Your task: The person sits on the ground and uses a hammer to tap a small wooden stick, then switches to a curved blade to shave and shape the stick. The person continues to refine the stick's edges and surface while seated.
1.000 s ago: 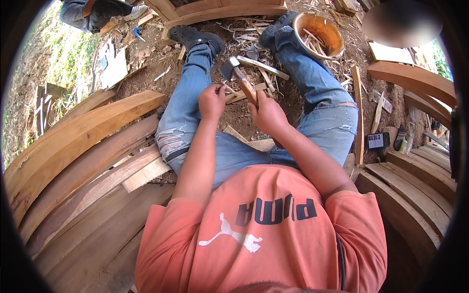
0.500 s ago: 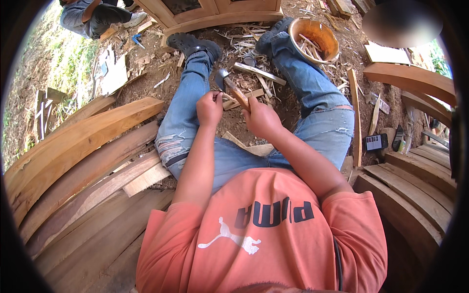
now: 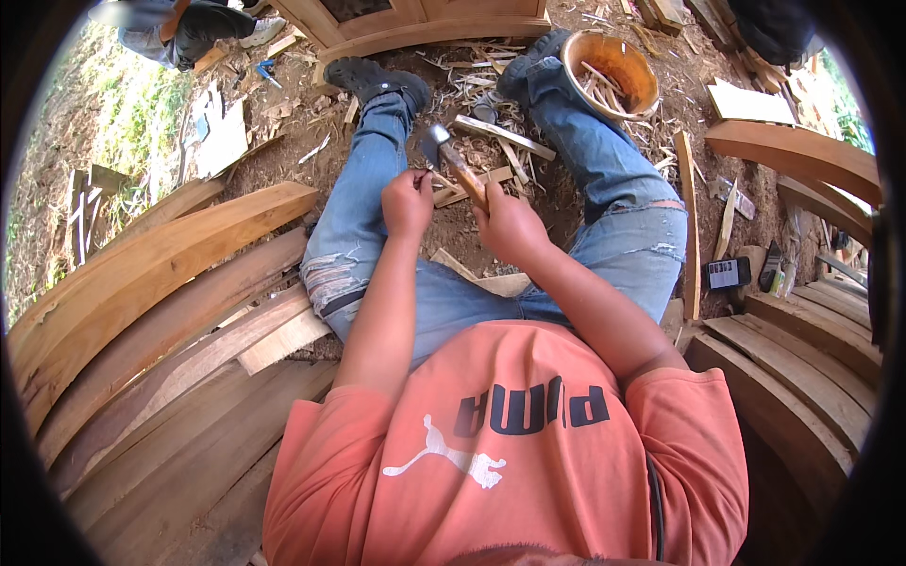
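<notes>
Gripping a hammer [image 3: 464,174] by its handle, right hand [image 3: 511,226] wrapped round, left hand [image 3: 408,203] curled closed, contents unclear

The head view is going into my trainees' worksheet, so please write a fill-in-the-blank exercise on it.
The wooden-handled tool is gripped by the ____ hand.
The bucket contains scraps of ____.
The torn jeans are coloured ____.
Of the bucket and the phone, the ____ lies nearer the shirt's right sleeve.
Missing words: right; wood; blue; phone.
</notes>
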A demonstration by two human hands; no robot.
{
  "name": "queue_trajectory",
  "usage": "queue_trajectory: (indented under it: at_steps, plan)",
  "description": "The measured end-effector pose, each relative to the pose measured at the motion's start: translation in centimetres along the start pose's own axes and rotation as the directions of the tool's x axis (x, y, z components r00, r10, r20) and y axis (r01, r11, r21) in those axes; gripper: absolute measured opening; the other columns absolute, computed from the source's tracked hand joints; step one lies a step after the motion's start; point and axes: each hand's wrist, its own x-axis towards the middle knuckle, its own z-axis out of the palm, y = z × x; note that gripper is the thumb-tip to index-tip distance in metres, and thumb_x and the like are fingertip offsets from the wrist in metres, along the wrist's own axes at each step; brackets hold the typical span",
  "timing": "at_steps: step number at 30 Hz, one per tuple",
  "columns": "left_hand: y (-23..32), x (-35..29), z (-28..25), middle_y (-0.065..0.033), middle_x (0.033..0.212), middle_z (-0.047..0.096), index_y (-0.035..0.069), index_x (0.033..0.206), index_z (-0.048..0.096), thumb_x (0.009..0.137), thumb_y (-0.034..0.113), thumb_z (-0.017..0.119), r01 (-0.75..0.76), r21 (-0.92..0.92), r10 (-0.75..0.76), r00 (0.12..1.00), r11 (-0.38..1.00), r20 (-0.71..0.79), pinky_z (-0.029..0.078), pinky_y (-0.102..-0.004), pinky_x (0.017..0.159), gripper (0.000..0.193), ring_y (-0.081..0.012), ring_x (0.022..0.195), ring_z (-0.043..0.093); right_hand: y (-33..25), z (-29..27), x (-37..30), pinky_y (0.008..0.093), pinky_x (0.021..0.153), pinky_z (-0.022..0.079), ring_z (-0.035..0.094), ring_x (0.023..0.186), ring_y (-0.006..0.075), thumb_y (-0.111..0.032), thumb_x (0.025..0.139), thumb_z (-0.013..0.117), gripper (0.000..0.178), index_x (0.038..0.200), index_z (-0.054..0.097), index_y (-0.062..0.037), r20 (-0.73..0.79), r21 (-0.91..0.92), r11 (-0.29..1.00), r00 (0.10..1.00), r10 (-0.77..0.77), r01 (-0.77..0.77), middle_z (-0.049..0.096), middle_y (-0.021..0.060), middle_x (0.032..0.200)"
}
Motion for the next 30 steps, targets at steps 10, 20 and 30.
queue_trajectory:
  at_steps: [10,20,30]
  plan:
    - [0.1,0.1,-0.1,-0.0183,0.087,0.079,0.002,0.097,0.079,0.097,0.015,0.078,0.016,0.002,-0.016,1.0,1.0,0.004,0.06,-0.0421,0.069,0.013,-0.0338,0.078,0.079,-0.6,-1.1,-0.3,0.0613,0.083,0.055,0.073,0.092,0.0502,-0.024,0.105,0.062,0.027,0.116,0.054,-0.0001,-0.029,0.035,0.999,1.0,0.008,-0.007,0.075,0.0289,0.095]
    - [0.3,-0.3,-0.5,-0.019,0.087,0.079,0.001,0.096,0.08,0.097,0.015,0.078,0.049,0.011,-0.049,0.999,0.999,0.0,0.061,-0.0429,0.07,0.014,-0.0349,0.078,0.079,0.6,-0.2,-0.7,0.0615,0.082,0.055,0.071,0.092,0.0527,-0.023,0.103,0.066,0.03,0.117,0.056,0.001,-0.025,0.068,0.997,0.999,0.035,-0.033,0.073,0.0304,0.094]
    - [-0.1,-0.1,-0.3,-0.0188,0.088,0.079,0.001,0.095,0.079,0.096,0.015,0.079,0.037,-0.023,-0.037,0.999,0.999,-0.018,0.06,-0.0427,0.07,0.014,-0.0348,0.079,0.078,1.2,0.6,-0.4,0.0598,0.083,0.056,0.073,0.093,0.0499,-0.027,0.105,0.063,0.032,0.119,0.056,0.001,0.074,-0.005,0.996,0.993,0.087,-0.087,0.075,0.0287,0.097]
